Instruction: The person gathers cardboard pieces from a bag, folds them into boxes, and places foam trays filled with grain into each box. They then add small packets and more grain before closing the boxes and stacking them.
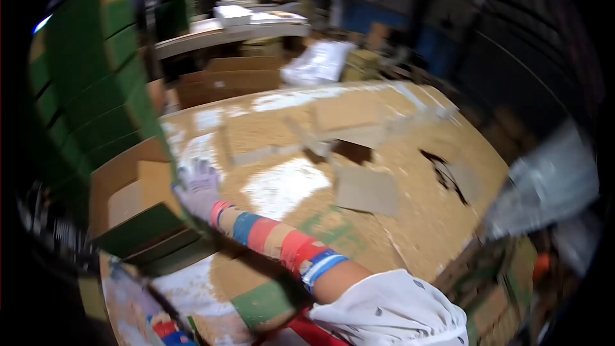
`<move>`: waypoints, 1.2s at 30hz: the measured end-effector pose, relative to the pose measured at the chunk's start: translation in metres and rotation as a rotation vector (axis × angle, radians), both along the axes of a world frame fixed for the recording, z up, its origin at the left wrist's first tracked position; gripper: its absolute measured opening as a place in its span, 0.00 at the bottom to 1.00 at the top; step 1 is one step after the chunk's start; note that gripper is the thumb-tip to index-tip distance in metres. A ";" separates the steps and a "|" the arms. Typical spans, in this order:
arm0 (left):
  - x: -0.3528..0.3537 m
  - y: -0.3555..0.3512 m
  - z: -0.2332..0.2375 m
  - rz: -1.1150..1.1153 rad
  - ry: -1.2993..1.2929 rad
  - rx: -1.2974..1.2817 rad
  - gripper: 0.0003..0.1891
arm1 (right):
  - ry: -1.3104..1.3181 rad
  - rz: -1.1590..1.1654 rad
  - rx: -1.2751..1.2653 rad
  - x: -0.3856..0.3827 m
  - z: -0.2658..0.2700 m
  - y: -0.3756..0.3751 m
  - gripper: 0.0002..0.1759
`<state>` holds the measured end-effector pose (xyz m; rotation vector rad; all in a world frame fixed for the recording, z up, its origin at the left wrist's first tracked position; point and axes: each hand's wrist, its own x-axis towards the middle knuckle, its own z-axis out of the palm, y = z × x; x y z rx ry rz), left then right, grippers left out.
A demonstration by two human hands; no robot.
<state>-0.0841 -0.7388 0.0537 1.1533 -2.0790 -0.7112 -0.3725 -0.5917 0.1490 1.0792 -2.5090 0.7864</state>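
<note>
My right hand, in a pale glove with a striped, coloured sleeve below it, reaches across the worktable. Its fingers are spread beside the right edge of an open green and brown cardboard box; whether it touches the box is unclear. Low at the left, my left hand is gloved and smeared by motion below that box, its fingers not readable. A green and tan cardboard piece lies near the front. Grey-brown cardboard pieces and a black strap-like item rest on the dusty tabletop.
Green boxes are stacked high at the left. Behind the table stand brown cartons, white plastic and another table. Clear plastic hangs at the right edge, above more cardboard.
</note>
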 end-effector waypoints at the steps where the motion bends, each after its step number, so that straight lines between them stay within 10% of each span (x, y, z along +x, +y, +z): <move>1: 0.000 0.019 0.020 -0.020 -0.035 -0.072 0.33 | 0.040 0.121 -0.018 0.001 -0.005 0.031 0.31; 2: -0.001 0.047 0.041 -0.051 -0.070 -0.129 0.35 | 0.198 0.253 -0.133 -0.001 -0.054 0.053 0.33; 4: -0.001 0.111 0.082 -0.154 -0.190 -0.238 0.37 | -0.422 0.635 0.053 0.032 -0.025 0.165 0.48; 6: -0.003 0.175 0.103 -0.348 -0.340 -0.394 0.40 | -0.229 0.714 0.654 0.074 -0.013 0.275 0.63; 9: -0.010 0.226 0.080 -0.696 -0.191 -0.577 0.33 | 0.220 0.576 0.565 0.123 -0.113 0.400 0.41; 11: -0.016 0.236 0.035 -0.921 0.097 -0.025 0.33 | 0.374 0.396 0.487 0.148 -0.149 0.416 0.31; 13: -0.030 0.254 0.063 -1.133 -0.335 -0.516 0.40 | 0.365 0.375 0.455 0.163 -0.155 0.418 0.25; 20: -0.036 0.259 0.175 -1.602 -0.791 -0.401 0.42 | 0.518 0.425 0.176 0.141 0.025 0.391 0.13; 25: -0.079 0.230 0.202 -1.370 -0.562 -0.325 0.38 | 0.345 0.461 0.166 0.084 0.076 0.354 0.15; 30: -0.137 0.185 0.209 -1.051 -0.384 -0.092 0.35 | 0.462 0.148 0.301 0.101 0.088 0.339 0.44; 36: -0.111 0.156 0.231 -0.934 0.135 0.234 0.31 | 0.317 0.533 -0.086 0.080 0.065 0.385 0.11</move>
